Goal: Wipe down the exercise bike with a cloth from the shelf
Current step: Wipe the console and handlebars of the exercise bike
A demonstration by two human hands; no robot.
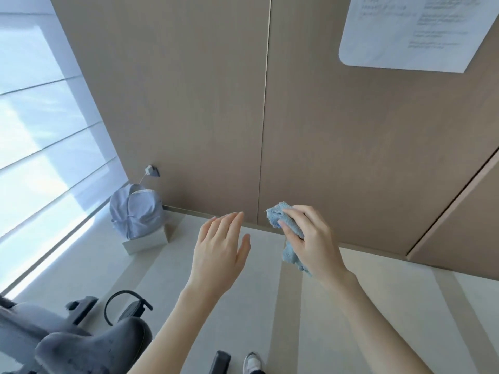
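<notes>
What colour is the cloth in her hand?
Light blue; the cloth shows best in the head view.

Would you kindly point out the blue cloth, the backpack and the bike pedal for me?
blue cloth (275,215), head view, on its fluffy upper end.
backpack (135,211), head view, on its front panel.
bike pedal (131,312), head view, on the pedal body inside the strap.

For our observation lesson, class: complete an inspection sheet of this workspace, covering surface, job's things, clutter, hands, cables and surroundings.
Surface: pale, striped floor.
Job's things: blue cloth in hand; grey exercise bike lower left, untouched.
Clutter: pale bag on a low box.
Hands: left hand open, empty; right hand grips the cloth.
Cables: thin cord from a plug towards the bag.
Surroundings: wood-panelled wall, posted notice, window blinds.
</notes>
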